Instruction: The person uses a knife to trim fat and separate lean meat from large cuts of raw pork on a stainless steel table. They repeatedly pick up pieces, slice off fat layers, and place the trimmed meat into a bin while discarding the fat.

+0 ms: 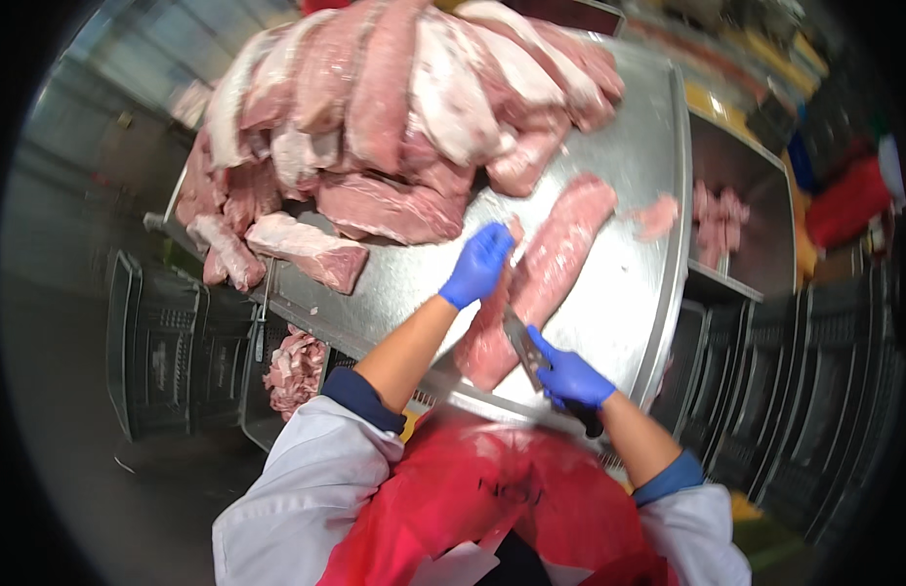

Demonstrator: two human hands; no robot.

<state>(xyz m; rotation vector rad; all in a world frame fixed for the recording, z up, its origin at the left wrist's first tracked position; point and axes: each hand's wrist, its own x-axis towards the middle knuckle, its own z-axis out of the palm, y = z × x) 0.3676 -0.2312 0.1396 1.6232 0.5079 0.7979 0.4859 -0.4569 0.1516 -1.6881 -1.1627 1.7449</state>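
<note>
A long pink pork loin [562, 249] lies slantwise on the steel table [624, 293] in front of me. My left hand [477, 266], in a blue glove, is closed in a pinch on a strip of meat [514, 230] along the loin's left side. In my blue-gloved right hand [573, 376] is a knife [522, 350]. Its blade touches the lower part of the loin, pointing away from me and to the left. Whether the strip is still joined to the loin is hard to make out.
A high pile of pork loins [375, 107] covers the table's far left. One short piece [311, 252] lies at its near edge, and a small scrap [656, 217] sits to the right. Meat pieces fill a steel tray [777, 220] and a dark crate [258, 415]. Black crates [765, 366] stand right.
</note>
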